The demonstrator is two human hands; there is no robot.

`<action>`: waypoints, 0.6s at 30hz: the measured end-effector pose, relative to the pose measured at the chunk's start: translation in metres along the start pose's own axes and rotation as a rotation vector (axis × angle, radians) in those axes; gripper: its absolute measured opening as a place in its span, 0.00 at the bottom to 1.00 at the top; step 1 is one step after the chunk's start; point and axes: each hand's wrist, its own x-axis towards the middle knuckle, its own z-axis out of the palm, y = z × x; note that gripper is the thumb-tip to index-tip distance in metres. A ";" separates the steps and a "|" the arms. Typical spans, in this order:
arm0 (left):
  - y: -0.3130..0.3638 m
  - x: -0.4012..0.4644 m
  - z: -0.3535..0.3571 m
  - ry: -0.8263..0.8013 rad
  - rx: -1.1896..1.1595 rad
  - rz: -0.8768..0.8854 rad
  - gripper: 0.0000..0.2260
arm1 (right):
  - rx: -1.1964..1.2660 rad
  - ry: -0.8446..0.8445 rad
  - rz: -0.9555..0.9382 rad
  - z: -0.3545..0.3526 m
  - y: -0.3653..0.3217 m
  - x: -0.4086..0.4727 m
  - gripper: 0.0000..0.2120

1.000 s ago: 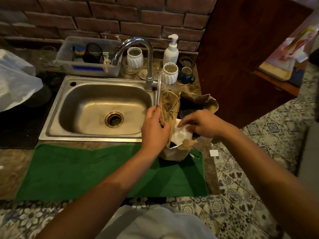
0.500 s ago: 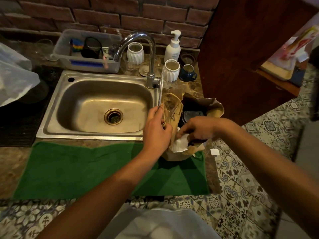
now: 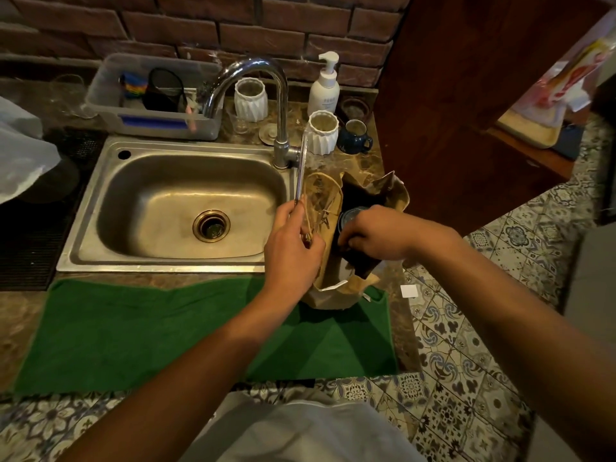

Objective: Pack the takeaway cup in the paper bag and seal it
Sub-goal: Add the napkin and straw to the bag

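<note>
Takeaway cup (image 3: 350, 217): sits inside the open paper bag; only part of its dark lid shows, just far of the right hand.
Paper bag (image 3: 330, 295): brown, standing on the right end of the green towel, right of the sink; mouth open, top edges crumpled and spread.
Left hand (image 3: 293, 251): closed around the bag's left wall, pinching the twine handle (image 3: 325, 201) and a thin straw-like stick (image 3: 301, 171) that rises toward the faucet.
Right hand (image 3: 376, 233): reaches into the bag mouth, fingers curled down at the cup lid; whether they grip the cup cannot be told, the fingertips being hidden.
Green towel (image 3: 166, 331): flat along the near counter edge, under the bag.
Sink (image 3: 186, 208): steel, left of the bag, drain at centre.
Faucet (image 3: 263, 98): curved, at the sink's far right corner.
Soap dispenser (image 3: 324, 86): white pump bottle, far right against the brick wall.
White ribbed cups (image 3: 322, 131): two, near the faucet.
Blue mug (image 3: 354, 136): just right of the nearer ribbed cup.
</note>
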 end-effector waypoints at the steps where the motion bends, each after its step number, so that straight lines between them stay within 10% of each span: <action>1: 0.000 0.000 0.000 -0.002 0.008 0.005 0.30 | 0.059 0.038 -0.013 -0.005 0.001 -0.006 0.15; 10: 0.004 0.000 0.000 -0.029 0.004 0.097 0.32 | 0.663 0.787 0.072 -0.049 0.004 -0.019 0.13; 18: 0.009 -0.003 -0.003 -0.024 0.013 0.123 0.31 | 0.762 0.681 0.074 -0.051 -0.010 0.045 0.18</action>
